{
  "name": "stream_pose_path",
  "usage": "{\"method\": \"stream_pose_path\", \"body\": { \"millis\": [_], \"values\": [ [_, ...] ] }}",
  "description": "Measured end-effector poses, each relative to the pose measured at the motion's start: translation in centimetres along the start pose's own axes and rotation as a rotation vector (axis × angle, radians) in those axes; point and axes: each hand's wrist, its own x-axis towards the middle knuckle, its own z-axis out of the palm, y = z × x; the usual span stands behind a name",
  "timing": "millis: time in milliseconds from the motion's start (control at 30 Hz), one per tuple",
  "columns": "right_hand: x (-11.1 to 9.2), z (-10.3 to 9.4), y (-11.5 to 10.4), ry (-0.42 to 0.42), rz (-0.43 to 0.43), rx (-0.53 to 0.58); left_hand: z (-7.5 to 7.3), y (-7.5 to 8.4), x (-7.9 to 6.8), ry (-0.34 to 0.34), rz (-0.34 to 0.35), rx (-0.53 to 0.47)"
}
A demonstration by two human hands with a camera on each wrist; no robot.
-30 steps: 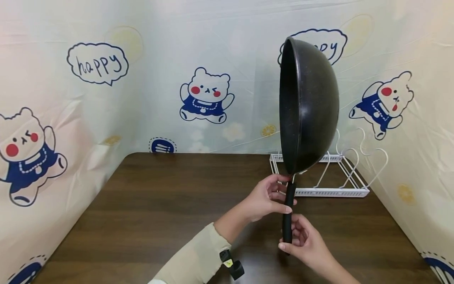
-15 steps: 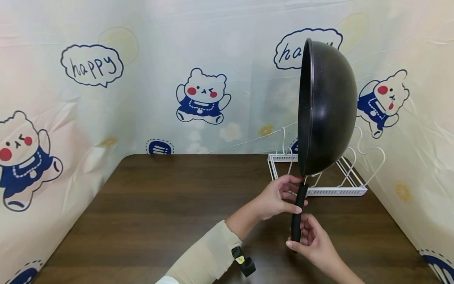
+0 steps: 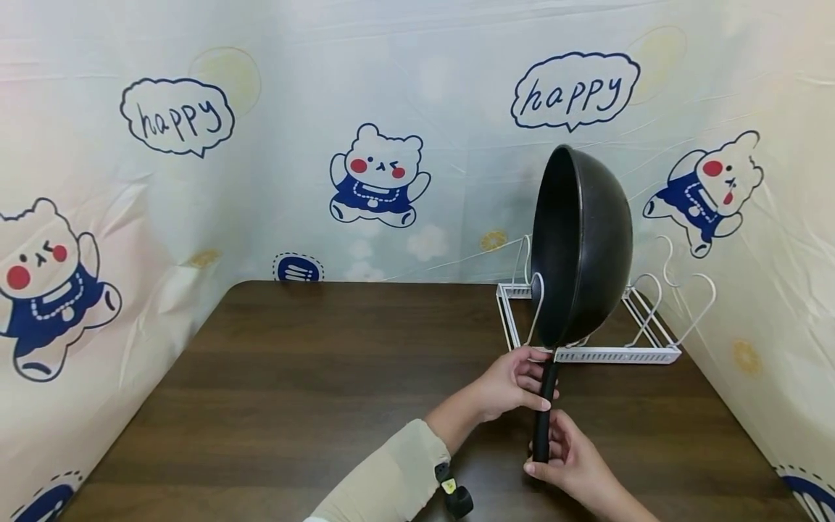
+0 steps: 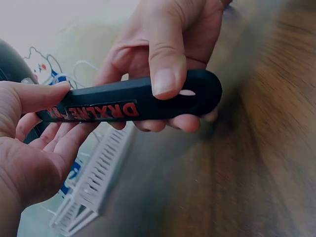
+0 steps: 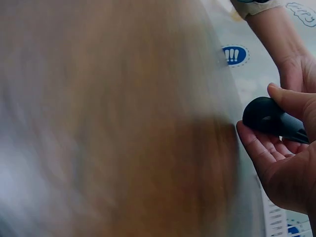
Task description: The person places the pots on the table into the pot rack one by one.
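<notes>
A deep black wok [image 3: 596, 246] stands on edge, its hollow side facing left, over the white wire rack [image 3: 620, 354]. One wire loop of the rack shows in front of its opening; whether the wok rests on the rack I cannot tell. My left hand [image 3: 505, 384] holds the black handle [image 4: 108, 104] near the wok's body, thumb on one side and fingers on the other. Farther down, my right hand [image 3: 577, 460] grips the handle's end, its thumb beside the hanging hole in the left wrist view. Red lettering runs along the handle.
Everything stands on a dark brown wooden table [image 3: 313, 391]. A pale curtain [image 3: 457, 109] printed with bears hangs behind it and along both sides. More wire loops [image 3: 694, 304] rise from the right part of the rack.
The wok first shifted right, then came down toward the rack, and a front loop now shows before its opening. Both hands moved with the handle and kept hold of it.
</notes>
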Motion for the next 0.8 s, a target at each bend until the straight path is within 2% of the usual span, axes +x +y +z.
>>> {"method": "stream_pose_path", "body": {
  "millis": [100, 367, 467, 567, 700, 800],
  "values": [
    [-0.2, 0.0, 0.2, -0.02, 0.025, 0.002, -0.1, -0.7, -0.1, 0.009, -0.027, -0.002],
    [-0.5, -0.2, 0.5, -0.062, 0.021, -0.04, 0.1, -1.8, -0.3, 0.043, -0.062, -0.006],
    [-0.4, -0.6, 0.3, -0.071, 0.072, -0.085, 0.4, -1.8, -0.3, 0.064, -0.058, 0.052],
    [-0.3, -1.4, -0.1, -0.079, 0.125, -0.158, 0.7, -1.7, -0.4, 0.092, -0.065, 0.177],
    [-0.2, -2.2, -0.5, -0.1, 0.11, -0.237, 0.9, -1.6, -0.4, 0.147, -0.079, 0.33],
    [0.0, -2.5, -0.7, -0.111, 0.091, -0.267, 0.9, -1.4, -0.4, 0.174, -0.077, 0.385]
  ]
}}
